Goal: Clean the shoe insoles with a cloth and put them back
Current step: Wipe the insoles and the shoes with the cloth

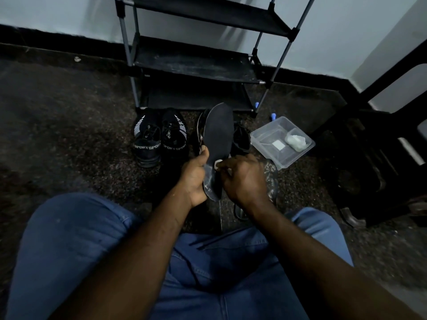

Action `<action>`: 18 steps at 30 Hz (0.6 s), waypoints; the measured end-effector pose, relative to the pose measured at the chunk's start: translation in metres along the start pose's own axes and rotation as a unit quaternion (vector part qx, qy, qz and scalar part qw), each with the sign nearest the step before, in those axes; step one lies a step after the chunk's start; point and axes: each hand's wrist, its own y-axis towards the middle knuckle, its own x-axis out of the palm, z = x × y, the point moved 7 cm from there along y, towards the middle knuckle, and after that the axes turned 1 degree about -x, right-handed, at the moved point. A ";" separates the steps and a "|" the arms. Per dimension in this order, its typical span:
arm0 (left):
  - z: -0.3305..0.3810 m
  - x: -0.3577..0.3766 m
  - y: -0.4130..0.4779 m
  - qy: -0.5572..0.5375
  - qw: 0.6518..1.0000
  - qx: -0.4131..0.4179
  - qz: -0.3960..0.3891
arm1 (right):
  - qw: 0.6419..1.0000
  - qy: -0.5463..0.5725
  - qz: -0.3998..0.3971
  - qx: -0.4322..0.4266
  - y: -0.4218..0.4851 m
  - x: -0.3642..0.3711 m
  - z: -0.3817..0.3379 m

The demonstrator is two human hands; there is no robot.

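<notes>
- The insole (219,132) stands upright at centre, toe toward 12 o'clock, its heel grasped by the left hand (195,176).
- The right hand (242,179) has its fingers pinching a small white cloth (218,163) against the heel; long strokes toward the toe, with the heel braced, would likely clean best.
- A plastic container (283,168) lies on the floor at 2 o'clock.

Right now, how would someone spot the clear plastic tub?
Find the black fabric-shelved shoe rack against the wall. On the floor beside its right front leg sits the clear rectangular plastic tub, the only see-through thing near the black sneakers.
</notes>
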 end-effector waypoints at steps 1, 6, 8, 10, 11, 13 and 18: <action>-0.001 0.002 -0.002 0.002 1.000 -0.007 0.001 | 1.000 0.015 0.010 0.005 0.000 0.001 -0.004; -0.008 0.001 -0.006 -0.030 0.999 -0.028 -0.011 | 1.000 0.021 -0.009 0.014 0.008 0.010 -0.016; -0.008 0.002 -0.007 -0.042 0.999 -0.030 -0.013 | 1.000 -0.022 -0.010 -0.016 0.005 0.005 -0.017; -0.008 0.004 -0.008 -0.054 0.998 -0.038 -0.006 | 0.997 -0.068 -0.016 -0.034 0.005 0.000 -0.011; -0.006 0.004 -0.007 -0.065 0.997 -0.036 -0.007 | 0.996 -0.081 -0.023 -0.031 0.007 -0.001 -0.006; -0.003 0.003 -0.006 -0.070 0.997 -0.023 -0.009 | 0.995 -0.090 -0.044 -0.008 0.012 -0.001 0.005; -0.004 0.000 -0.004 -0.057 0.998 -0.018 0.003 | 0.995 -0.079 -0.050 0.037 0.019 -0.002 0.013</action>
